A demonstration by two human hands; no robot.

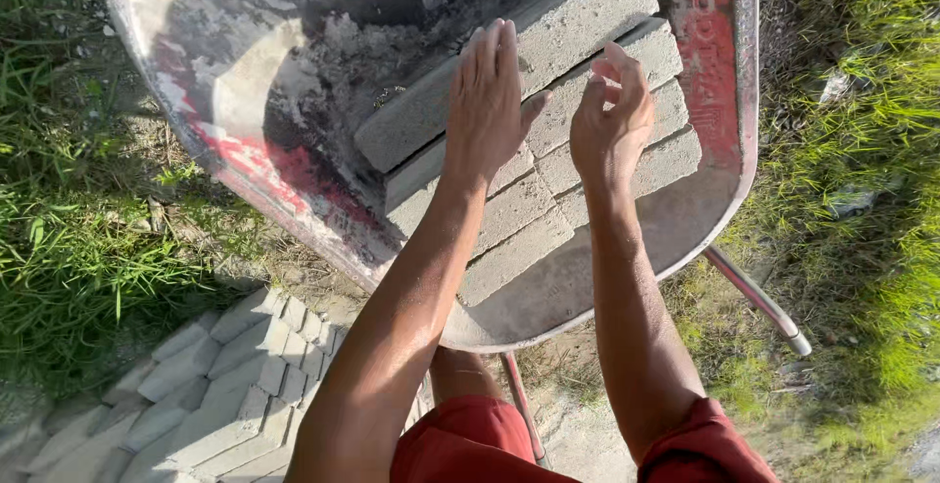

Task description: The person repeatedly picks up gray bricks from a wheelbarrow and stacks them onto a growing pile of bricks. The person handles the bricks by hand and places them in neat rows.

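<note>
A person looks down into a red wheelbarrow (725,82) with dried grey muck all over its inside. Grey bricks (548,180) lie stacked in rows in the right half of the wheelbarrow, close to its near rim.

The left hand (487,101) lies flat, fingers straight and close together, on the top brick (578,23). That brick is long and sits slanted across the pile, running up toward the far right corner of the wheelbarrow. The hand is spread open and grips nothing; it just rests on the brick.

The right hand (612,121) is just beside the left one, a bit nearer the right rim. Its fingers are bent and loose, and the fingertips touch the bricks under the top one. It is not squeezed around anything. The two hands are near each other but do not touch.

The person wears red shorts (470,444). Two thin metal legs (759,297) stick out under the wheelbarrow. Green grass (78,248) grows on the left and right sides. Down by the near left corner, grey paving stones (215,395) lie on the ground in a zigzag pattern.
</note>
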